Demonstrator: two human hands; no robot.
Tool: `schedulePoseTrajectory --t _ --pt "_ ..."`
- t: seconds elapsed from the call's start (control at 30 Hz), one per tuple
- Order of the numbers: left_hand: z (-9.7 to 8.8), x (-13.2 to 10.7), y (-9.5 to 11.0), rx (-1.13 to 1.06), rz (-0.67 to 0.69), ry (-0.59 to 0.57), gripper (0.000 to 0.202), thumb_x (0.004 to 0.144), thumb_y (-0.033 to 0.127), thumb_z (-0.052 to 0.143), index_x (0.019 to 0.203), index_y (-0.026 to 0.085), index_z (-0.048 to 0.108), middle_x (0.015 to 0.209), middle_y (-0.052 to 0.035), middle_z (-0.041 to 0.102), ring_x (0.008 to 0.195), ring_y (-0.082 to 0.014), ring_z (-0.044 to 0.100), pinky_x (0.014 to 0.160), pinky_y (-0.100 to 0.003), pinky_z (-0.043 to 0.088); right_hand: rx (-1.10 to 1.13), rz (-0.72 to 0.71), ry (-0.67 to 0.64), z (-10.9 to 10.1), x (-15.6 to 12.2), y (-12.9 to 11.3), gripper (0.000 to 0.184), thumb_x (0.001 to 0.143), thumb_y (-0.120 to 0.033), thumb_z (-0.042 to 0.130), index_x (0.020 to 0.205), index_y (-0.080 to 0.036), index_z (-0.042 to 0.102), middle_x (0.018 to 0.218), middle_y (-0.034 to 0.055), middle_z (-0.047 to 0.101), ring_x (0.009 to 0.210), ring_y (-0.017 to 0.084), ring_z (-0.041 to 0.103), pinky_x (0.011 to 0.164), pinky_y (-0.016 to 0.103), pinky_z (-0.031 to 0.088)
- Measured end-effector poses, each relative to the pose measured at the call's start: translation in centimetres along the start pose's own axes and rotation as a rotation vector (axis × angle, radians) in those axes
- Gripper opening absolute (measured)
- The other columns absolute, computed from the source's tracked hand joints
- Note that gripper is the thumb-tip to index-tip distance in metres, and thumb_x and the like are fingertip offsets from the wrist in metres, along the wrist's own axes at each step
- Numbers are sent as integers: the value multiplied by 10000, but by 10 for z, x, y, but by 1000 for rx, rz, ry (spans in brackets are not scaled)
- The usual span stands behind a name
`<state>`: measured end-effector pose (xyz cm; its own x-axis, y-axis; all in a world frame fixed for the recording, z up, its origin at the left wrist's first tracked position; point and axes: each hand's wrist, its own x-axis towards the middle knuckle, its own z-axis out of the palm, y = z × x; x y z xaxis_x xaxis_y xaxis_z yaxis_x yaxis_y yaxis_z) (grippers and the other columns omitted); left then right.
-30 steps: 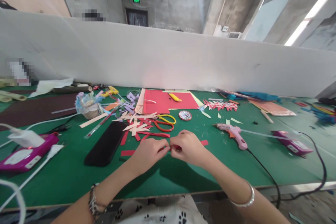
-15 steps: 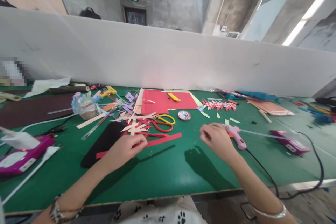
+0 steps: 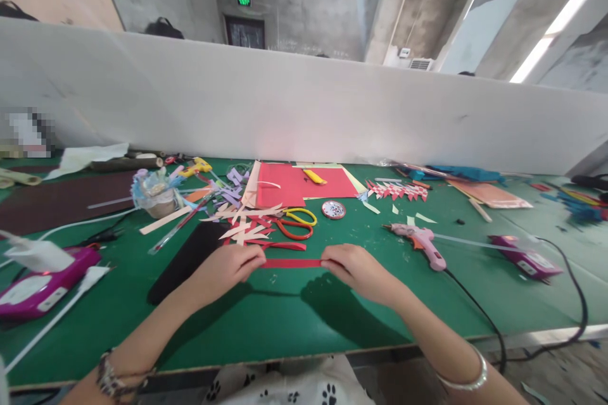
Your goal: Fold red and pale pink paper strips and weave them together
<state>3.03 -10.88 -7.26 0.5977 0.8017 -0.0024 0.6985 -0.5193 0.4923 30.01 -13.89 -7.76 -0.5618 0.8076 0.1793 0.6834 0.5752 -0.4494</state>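
Observation:
A red paper strip (image 3: 292, 263) stretches level between my two hands, a little above the green table. Its left end is pinched in my left hand (image 3: 232, 264), and the fingers of my right hand (image 3: 357, 269) close on its right end. Just beyond the strip lie another red strip (image 3: 287, 245), scissors with orange handles (image 3: 304, 230) and a pair with yellow handles (image 3: 308, 212). A heap of pale pink paper strips (image 3: 247, 228) is behind my left hand. The black pad (image 3: 190, 259) lies partly under my left forearm.
A pink glue gun (image 3: 422, 243) with a trailing cord lies to the right, near a purple power strip (image 3: 527, 259). Red paper (image 3: 280, 183) with a yellow cutter (image 3: 315, 176) and a woven red-and-white paper band (image 3: 396, 190) lie behind. A white partition (image 3: 304, 101) stands at the back.
My right hand has moved left and away from beside the glue gun, and now grips the strip's free end. The strip has gone from slanting to level.

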Motion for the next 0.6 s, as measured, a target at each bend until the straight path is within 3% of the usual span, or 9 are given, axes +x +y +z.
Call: schedulePoseTrajectory --t 0.17,0.33,0.43,0.6 --pt "-16 -10 -31 -27 -98 72 369 852 452 354 633 187 489 512 45 453 483 -109 449 517 -197 312 177 48 -9 -5 -8 18 252 897 -277 357 708 -175 489 634 -21 485 570 89 411 553 198 306" --pt "-24 -11 -49 -90 -206 191 339 818 462 395 654 189 508 473 54 454 434 -105 455 480 -199 320 354 112 37 -4 -3 22 256 880 -296 380 668 -174 457 590 -34 462 536 82 398 536 202 311" --pt "-29 -9 -57 -110 -231 303 333 797 476 414 644 190 491 459 58 435 419 -104 443 477 -210 326 554 149 100 -2 5 21 291 888 -342 359 662 -177 437 586 -34 453 532 82 419 545 209 337" --pt "-36 -3 -68 -265 -307 603 299 800 465 402 713 193 489 470 62 386 417 -105 388 467 -227 325 841 175 135 6 16 17 314 862 -421 411 670 -174 441 579 -38 462 491 68 414 504 209 324"
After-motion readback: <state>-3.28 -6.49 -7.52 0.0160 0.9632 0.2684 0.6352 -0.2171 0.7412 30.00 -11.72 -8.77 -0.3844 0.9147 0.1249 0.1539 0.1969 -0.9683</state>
